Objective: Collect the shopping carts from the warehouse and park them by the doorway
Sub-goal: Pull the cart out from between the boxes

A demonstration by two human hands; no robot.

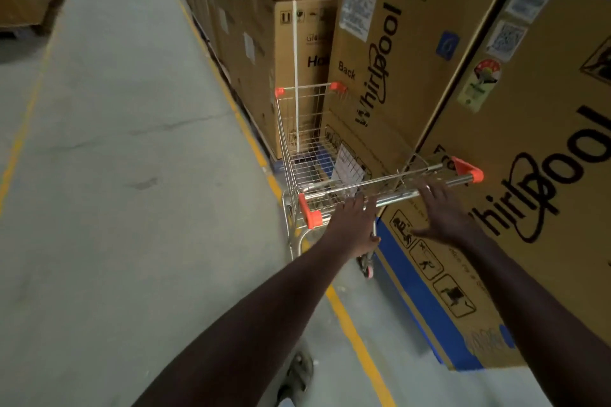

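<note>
Where the yellow floor line (253,142) runs beside the stacked cardboard boxes (380,43) on the right, the shopping cart (291,155) is positioned against them. Its handle bar (396,197) is touched by the left hand (355,220) and right hand (444,211), fingers extended, not wrapped around it.

Left hand (355,223), right hand (444,208) at shopping cart handle (396,197)
</note>
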